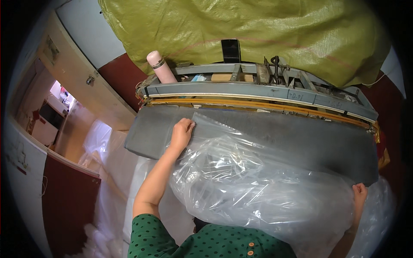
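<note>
A large, crinkled, clear plastic bag (258, 180) fills the middle and lower right of the view, bulging over the near edge of a flat grey padded work surface (301, 142) and reaching toward the person's chest. The left hand (181, 131), at about ten o'clock from the bag's middle, lies on the bag's upper left corner with its fingers curled narrowly onto the plastic edge, pressing it to the grey surface. The right hand (359, 193), at about four o'clock, grips the bag's right edge, though its fingers are mostly hidden behind the plastic, so I cannot tell how they are set. At twelve o'clock, beyond the surface, runs a long grey metal sealing machine (258, 90) with a pale pink cylindrical flask (160, 66) standing at its left end. Above that hangs a big olive-green woven sack (258, 30).
</note>
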`<control>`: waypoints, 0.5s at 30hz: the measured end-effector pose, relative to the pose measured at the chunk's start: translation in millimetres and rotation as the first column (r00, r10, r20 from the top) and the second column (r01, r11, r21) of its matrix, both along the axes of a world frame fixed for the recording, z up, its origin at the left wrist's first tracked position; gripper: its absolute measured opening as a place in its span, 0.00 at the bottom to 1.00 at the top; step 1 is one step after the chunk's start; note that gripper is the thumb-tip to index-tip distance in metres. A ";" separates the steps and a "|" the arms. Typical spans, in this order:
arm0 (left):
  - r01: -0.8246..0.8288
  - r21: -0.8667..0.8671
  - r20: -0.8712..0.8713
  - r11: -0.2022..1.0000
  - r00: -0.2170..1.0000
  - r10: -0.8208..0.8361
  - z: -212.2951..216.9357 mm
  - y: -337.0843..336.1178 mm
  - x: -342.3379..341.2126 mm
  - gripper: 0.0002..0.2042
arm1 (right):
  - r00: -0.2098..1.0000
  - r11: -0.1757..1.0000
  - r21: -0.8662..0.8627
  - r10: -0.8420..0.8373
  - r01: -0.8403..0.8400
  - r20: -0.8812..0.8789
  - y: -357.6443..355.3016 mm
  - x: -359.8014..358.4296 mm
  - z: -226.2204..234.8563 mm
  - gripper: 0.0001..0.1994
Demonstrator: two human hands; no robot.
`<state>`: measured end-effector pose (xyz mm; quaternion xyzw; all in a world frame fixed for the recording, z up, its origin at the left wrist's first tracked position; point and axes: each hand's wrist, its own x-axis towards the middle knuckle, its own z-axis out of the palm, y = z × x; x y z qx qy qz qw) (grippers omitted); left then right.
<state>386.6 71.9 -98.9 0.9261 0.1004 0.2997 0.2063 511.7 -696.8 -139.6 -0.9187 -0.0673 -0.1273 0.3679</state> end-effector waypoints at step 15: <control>0.038 0.125 -0.469 0.991 0.883 0.025 31.3 23.7 49.6 0.11 | 0.990 0.993 0.098 -0.081 0.069 0.118 -7.0 -8.5 -4.7 0.09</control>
